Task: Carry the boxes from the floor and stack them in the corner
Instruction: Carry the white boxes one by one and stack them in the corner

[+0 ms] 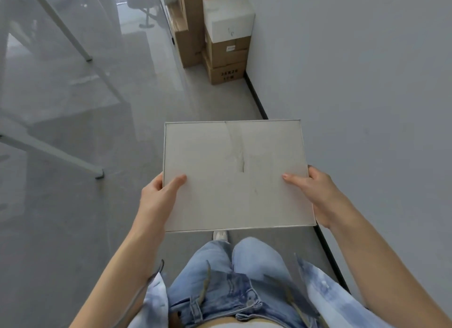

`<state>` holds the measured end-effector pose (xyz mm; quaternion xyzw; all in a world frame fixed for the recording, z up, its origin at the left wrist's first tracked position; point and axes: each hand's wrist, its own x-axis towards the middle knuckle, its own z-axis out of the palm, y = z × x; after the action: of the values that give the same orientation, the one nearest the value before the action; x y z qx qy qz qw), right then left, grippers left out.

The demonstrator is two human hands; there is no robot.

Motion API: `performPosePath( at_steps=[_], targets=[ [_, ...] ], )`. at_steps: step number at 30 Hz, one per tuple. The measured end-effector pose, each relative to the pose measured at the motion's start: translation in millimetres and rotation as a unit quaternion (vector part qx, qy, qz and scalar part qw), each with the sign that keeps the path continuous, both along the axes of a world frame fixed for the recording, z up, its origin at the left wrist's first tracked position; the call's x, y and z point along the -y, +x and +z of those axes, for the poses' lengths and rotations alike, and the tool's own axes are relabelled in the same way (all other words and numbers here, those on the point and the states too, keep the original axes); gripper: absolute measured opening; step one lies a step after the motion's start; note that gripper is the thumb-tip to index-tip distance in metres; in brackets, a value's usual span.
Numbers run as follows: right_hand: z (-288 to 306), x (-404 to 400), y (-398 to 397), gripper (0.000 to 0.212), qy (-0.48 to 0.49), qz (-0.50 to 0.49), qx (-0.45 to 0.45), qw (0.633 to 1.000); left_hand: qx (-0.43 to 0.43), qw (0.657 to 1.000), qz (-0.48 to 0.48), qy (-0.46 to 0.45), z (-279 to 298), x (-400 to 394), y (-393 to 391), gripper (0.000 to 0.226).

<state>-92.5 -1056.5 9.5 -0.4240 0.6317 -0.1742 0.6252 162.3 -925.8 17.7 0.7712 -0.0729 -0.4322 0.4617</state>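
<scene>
White wall (354, 83) runs along the person's right, dark baseboard at its foot; grey glossy floor (73, 205) w/ metal table legs (97, 173) off to the left of the wall. Far end, against the wall in the corner: stack of brown cardboard boxes (227, 58), a white box (228, 17) sitting on top, taller brown cartons (193, 22) just behind and left of it. Flat pale-grey box (234, 176) w/ a crease down its lid is held level in front of the person, its right edge close to the wall, well short of the stack. Left hand (159, 195) grips the box's left edge, thumb flat on the lid, fingers under it, hidden, can't tell their spread. Right hand (315, 193) grips the right edge same way, thumb on top, fingers curled under. Jeans and a white shoe below the box.
</scene>
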Motion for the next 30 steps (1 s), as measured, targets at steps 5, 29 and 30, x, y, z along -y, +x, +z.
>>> performPosePath(
  at_steps=[5,29,30],
  targets=[
    [4,105,49,0.031,-0.005,-0.011,-0.005,1.000,0.001,1.000,-0.004,-0.006,5,114,48,0.012],
    [-15,651,278,0.027,-0.007,0.053,-0.046,0.998,-0.042,0.998,0.041,0.014,-37,617,259,0.013],
    [-17,663,287,0.028,-0.007,0.051,-0.050,0.997,-0.042,0.998,0.037,0.007,-38,631,267,0.014]
  ],
)
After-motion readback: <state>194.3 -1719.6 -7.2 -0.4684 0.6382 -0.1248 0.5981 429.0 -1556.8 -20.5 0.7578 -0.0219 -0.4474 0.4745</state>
